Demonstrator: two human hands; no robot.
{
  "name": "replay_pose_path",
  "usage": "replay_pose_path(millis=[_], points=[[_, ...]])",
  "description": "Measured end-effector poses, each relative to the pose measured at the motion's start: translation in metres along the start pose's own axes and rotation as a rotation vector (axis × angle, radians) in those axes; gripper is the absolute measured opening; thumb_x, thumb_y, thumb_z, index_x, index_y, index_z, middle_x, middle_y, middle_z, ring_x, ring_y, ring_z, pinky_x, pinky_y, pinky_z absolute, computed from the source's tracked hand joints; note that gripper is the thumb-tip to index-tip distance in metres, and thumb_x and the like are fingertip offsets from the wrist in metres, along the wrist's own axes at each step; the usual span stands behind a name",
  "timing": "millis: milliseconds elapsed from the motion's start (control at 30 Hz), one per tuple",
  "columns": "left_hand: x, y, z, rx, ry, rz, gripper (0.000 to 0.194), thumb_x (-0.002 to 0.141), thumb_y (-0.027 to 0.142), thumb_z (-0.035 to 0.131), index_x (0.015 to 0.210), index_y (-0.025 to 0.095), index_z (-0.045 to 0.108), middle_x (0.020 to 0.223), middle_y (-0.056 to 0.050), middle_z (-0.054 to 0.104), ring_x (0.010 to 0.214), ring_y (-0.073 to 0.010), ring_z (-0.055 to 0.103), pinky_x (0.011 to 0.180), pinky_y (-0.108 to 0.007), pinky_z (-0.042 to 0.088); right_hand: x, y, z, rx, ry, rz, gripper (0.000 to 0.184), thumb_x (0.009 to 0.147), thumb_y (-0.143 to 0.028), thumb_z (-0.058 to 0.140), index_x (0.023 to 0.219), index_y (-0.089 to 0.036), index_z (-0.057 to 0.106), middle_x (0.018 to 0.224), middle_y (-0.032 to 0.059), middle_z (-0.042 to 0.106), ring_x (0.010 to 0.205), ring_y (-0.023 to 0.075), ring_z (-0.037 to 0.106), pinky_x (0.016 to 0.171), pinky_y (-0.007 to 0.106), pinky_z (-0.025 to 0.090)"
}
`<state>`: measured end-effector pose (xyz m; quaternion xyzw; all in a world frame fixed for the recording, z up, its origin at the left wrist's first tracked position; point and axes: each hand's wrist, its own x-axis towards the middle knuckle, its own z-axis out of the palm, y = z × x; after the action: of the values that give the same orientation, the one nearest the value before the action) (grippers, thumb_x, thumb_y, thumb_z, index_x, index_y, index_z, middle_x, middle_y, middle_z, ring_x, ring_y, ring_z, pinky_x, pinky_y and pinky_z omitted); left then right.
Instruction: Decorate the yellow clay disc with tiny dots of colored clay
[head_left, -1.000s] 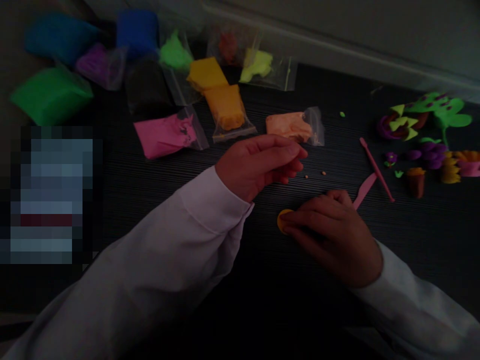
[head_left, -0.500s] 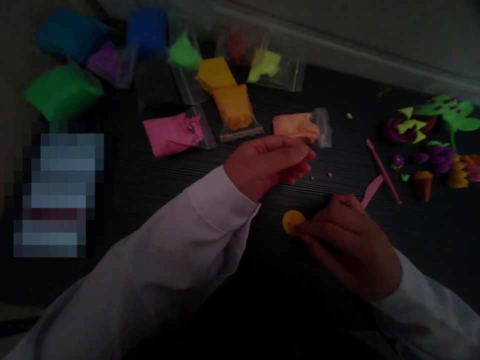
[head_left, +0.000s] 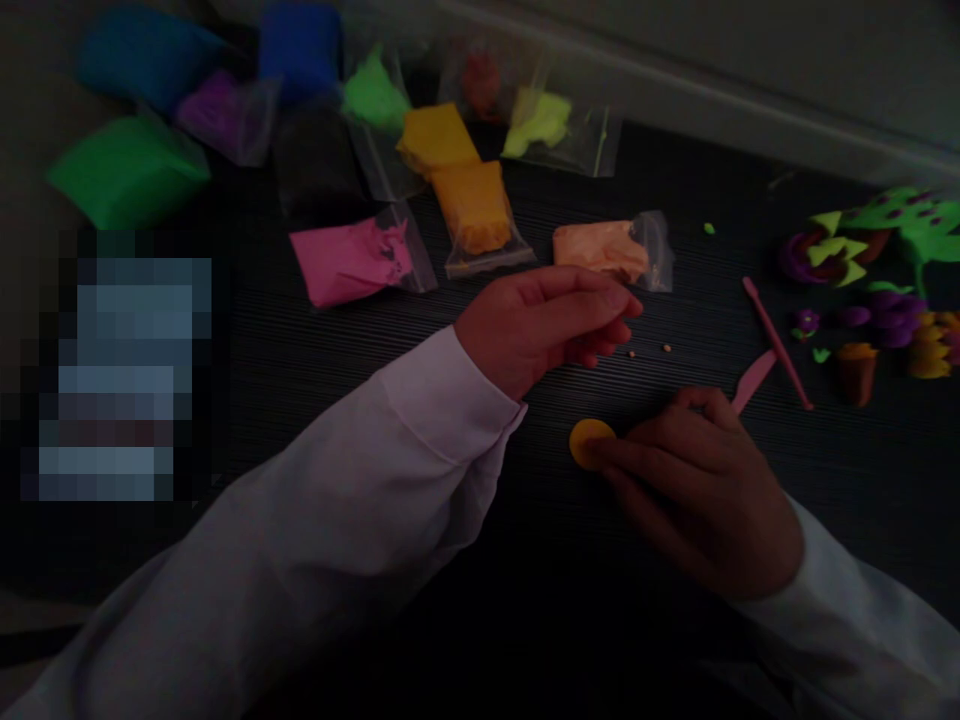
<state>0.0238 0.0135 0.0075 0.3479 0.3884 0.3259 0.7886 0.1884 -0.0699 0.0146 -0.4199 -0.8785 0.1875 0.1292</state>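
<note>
Working a flat yellow disc (head_left: 581, 438) on the dark table (head_left: 540, 480): right hand (head_left: 709, 490), fingertips drawn together on the disc's right part, pinching or merely pressing, cannot tell. Step in hand, by judgement: shaping or positioning the disc. Next move seemingly calls for light, even contact, sparing the round edge. Beyond: left hand (head_left: 544, 325), fingers loosely curled, contents hidden; two tiny pellets (head_left: 667, 348) near its fingertips; peach bag (head_left: 596, 245) behind; rightward, pink knife (head_left: 754, 380), its tip at a pink stick (head_left: 780, 345).
</note>
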Motion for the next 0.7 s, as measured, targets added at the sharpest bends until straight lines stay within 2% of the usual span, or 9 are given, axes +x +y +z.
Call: replay_pose_path(millis=[300,533,633,700], points=[[0.000,0.000,0.001,-0.007,0.006,0.009,0.013,0.071,0.025,0.052,0.068,0.013,0.057,0.059,0.002,0.057,0.063,-0.0081,0.057,0.052,-0.016,0.040,0.002,-0.005,0.000,0.021,-0.006,0.017,0.023,0.072,-0.019,0.053,0.095,-0.020,0.058,0.075,0.0006,0.060,0.067,0.0122,0.051,0.071,0.036,0.034],[0.000,-0.001,0.000,-0.009,0.005,-0.001,0.017,0.070,0.031,0.054,0.069,0.014,0.057,0.061,0.001,0.057,0.066,-0.0098,0.058,0.054,-0.019,0.042,-0.001,0.000,-0.010,0.058,0.102,0.072,0.023,0.069,-0.015,0.056,0.091,-0.020,0.058,0.074,0.0012,0.061,0.067,0.0133,0.054,0.073,0.036,0.038],[0.000,-0.001,0.000,-0.022,0.007,-0.001,0.017,0.070,0.031,0.054,0.069,0.014,0.057,0.060,0.001,0.057,0.063,-0.0090,0.057,0.054,-0.019,0.042,-0.007,0.009,-0.018,-0.055,0.172,0.173,0.024,0.069,-0.016,0.058,0.092,-0.022,0.058,0.079,0.0029,0.061,0.072,0.0158,0.054,0.072,0.036,0.041],[0.000,-0.001,-0.001,-0.046,0.002,0.006,0.015,0.069,0.028,0.055,0.069,0.013,0.057,0.060,0.001,0.057,0.059,-0.0074,0.056,0.053,-0.019,0.041,-0.011,0.020,-0.023,-0.187,0.264,0.309,0.024,0.069,-0.018,0.059,0.093,-0.021,0.060,0.082,0.0055,0.061,0.077,0.0177,0.054,0.069,0.034,0.042]])
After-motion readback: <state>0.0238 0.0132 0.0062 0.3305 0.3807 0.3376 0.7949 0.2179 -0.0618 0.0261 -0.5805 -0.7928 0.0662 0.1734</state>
